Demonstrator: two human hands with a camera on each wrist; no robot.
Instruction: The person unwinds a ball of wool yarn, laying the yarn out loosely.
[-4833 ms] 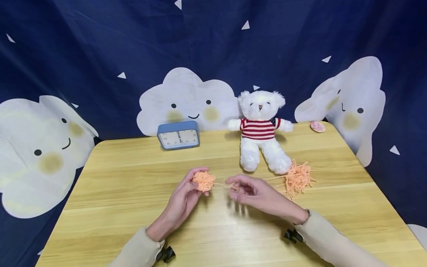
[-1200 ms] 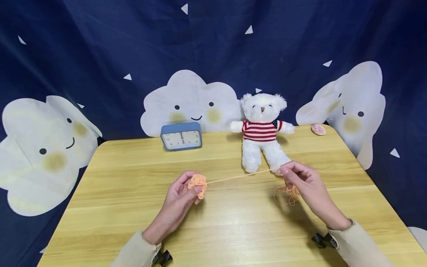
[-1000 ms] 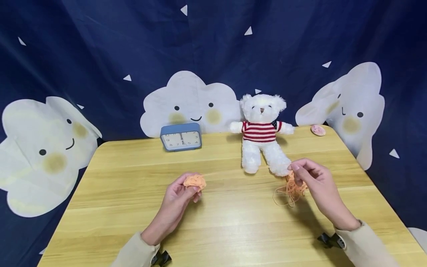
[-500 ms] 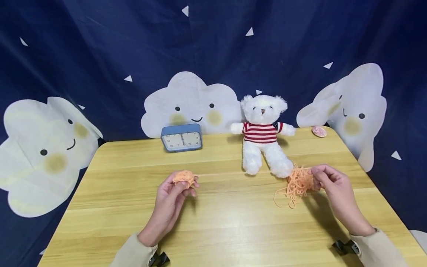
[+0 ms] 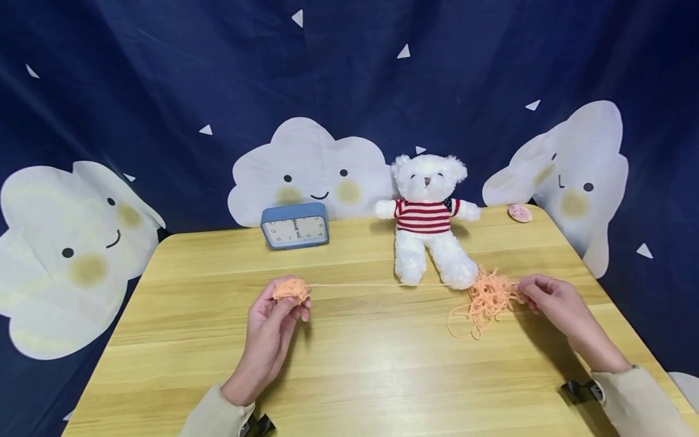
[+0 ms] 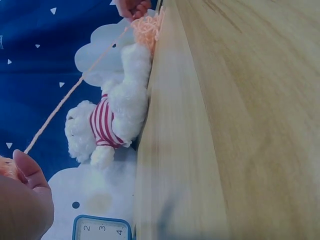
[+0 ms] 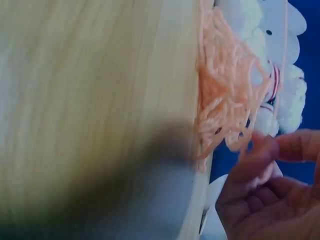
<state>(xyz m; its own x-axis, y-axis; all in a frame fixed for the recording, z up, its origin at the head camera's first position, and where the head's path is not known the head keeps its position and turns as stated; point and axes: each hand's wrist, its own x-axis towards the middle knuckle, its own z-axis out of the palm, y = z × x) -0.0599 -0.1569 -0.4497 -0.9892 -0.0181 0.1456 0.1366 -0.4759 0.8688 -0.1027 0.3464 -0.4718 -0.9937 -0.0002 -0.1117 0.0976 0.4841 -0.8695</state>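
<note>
My left hand grips a small ball of orange yarn above the left middle of the table, thumb across its front. A single yarn strand runs taut from the ball toward my right hand, passing in front of the bear's feet. The thumb and index finger of that hand pinch the strand, as the right wrist view shows. Just left of my right hand lies a loose tangle of orange yarn; in the right wrist view the tangle sits on the table beside the pinching fingers.
A white teddy bear in a striped sweater sits at the back of the wooden table, its foot against the tangle. To its left stands a blue clock. A pink round object lies near the back right corner.
From near the left hand, my right hand has moved far right past the tangle, drawing the strand out long. My left hand has shifted left with the ball.
</note>
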